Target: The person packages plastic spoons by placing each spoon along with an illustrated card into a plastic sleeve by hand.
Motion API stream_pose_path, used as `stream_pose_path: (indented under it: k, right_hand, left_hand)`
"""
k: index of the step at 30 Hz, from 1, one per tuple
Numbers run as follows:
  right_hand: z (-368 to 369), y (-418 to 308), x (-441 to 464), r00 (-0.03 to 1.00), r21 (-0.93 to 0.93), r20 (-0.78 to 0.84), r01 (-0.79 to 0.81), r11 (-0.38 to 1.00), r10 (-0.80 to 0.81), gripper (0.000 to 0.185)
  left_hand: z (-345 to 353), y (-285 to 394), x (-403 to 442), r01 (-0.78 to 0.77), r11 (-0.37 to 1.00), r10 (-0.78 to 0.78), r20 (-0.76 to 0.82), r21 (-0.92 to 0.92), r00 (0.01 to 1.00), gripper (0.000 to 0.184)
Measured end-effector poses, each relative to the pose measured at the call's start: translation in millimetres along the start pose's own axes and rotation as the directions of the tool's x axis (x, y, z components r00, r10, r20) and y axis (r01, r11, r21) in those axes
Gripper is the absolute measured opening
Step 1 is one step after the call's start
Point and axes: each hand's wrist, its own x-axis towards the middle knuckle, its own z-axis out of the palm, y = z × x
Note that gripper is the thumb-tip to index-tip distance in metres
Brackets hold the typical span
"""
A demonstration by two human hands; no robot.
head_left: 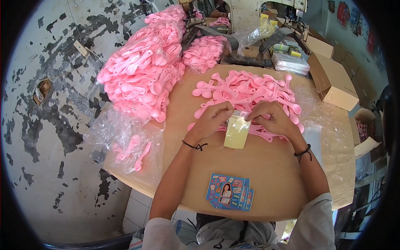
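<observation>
Both my hands are over the middle of the table, holding up a small clear plastic packet (236, 135) with a pale yellow card or sheet in it. My left hand (212, 119) pinches its upper left edge. The thumb and fingers of my right hand (273, 118) are closed on the upper right corner. Just behind the packet spreads a loose heap of pink plastic spoons (239, 85), partly hidden by my hands. Closer to my body lies a small fanned stack of blue printed cards (229, 192) with a figure on the top one.
Large clear bags of pink spoons (143, 62) are piled at the left. A crumpled plastic bag (125, 135) lies below them with a few spoons. A sewing machine (246, 25) stands behind the table. At the right are an open cardboard box (333, 79) and a stack of clear packets (290, 63).
</observation>
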Motion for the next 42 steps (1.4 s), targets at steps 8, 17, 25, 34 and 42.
stream_pose_path:
  k: [8, 17, 25, 34, 42]
  right_hand:
    - [-14, -59, 12, 0.916, 0.157, 0.013, -0.398, 0.904, 0.401, 0.017]
    - [-186, -214, -178, 0.543, -0.256, 0.101, -0.795, 0.550, 0.833, 0.022]
    - [-100, -138, -204, 0.713, -0.430, -0.307, -0.695, 0.576, 0.631, 0.017]
    - [-78, -76, -212, 0.765, -0.447, -0.374, -0.644, 0.621, 0.524, 0.010]
    - [-61, -129, -129, 0.809, -0.356, -0.553, -0.447, 0.821, 0.200, 0.016]
  left_hand:
    - [20, 17, -2, -0.176, 0.960, 0.167, -0.059, -0.220, 0.984, 0.023]
    - [27, 29, -4, -0.060, 0.991, 0.059, -0.010, -0.117, 0.998, 0.026]
    - [58, 32, -5, -0.030, 0.985, 0.020, 0.063, 0.169, 0.998, 0.020]
    - [66, 31, -6, 0.001, 0.972, -0.030, 0.122, 0.235, 0.992, 0.021]
    - [88, 24, -16, -0.009, 0.994, 0.045, 0.327, -0.111, 0.944, 0.044]
